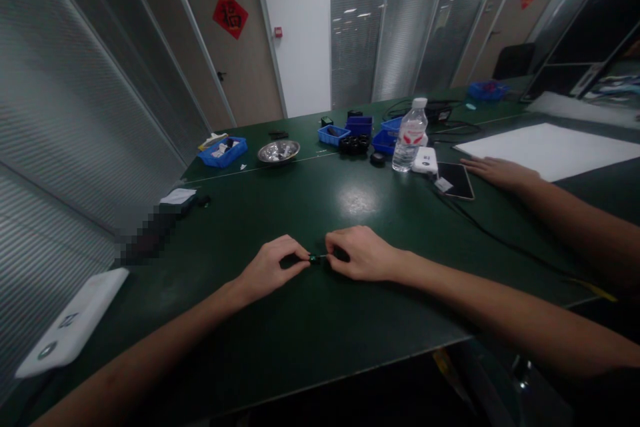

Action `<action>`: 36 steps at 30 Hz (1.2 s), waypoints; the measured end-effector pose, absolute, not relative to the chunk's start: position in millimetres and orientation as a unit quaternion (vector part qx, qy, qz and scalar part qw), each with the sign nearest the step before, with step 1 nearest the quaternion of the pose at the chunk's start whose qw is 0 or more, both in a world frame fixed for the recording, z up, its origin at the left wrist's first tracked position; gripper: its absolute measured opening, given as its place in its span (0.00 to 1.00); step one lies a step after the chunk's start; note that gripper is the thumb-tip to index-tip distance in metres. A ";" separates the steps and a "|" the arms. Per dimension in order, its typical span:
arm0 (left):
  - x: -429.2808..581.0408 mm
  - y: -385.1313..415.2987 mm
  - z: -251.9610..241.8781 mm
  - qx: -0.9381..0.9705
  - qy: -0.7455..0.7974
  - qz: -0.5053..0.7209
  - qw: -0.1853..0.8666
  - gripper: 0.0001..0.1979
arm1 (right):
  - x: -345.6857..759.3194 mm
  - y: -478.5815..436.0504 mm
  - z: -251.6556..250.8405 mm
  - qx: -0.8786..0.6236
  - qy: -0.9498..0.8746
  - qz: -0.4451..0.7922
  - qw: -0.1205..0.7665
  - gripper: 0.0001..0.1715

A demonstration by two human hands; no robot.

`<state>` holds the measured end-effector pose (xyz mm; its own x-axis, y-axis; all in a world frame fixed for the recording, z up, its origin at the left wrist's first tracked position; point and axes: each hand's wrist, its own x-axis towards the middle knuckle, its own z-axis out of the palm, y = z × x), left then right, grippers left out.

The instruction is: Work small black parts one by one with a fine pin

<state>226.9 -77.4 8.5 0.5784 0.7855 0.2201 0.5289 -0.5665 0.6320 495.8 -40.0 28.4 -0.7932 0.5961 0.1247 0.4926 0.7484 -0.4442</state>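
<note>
My left hand and my right hand rest on the dark green table, fingertips meeting at the centre. Between them sits a tiny dark part with a thin pale pin sticking out toward the right. The left thumb and forefinger pinch the part. My right fingers are curled closed around the pin end; what else they hold is hidden.
Another person's hand lies flat at the right beside a phone and a white sheet. A water bottle, blue bins, a metal bowl and black rollers stand at the back. A white device lies front left.
</note>
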 end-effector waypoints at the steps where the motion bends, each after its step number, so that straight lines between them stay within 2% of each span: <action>1: 226.9 -77.3 8.4 0.850 0.386 0.248 0.258 0.06 | 495.7 -39.9 28.2 -0.294 -0.926 0.198 0.131 0.07; 36: 225.7 -76.8 8.7 0.849 0.376 0.257 0.268 0.07 | 493.1 -41.0 21.3 -0.302 -0.924 0.192 0.134 0.10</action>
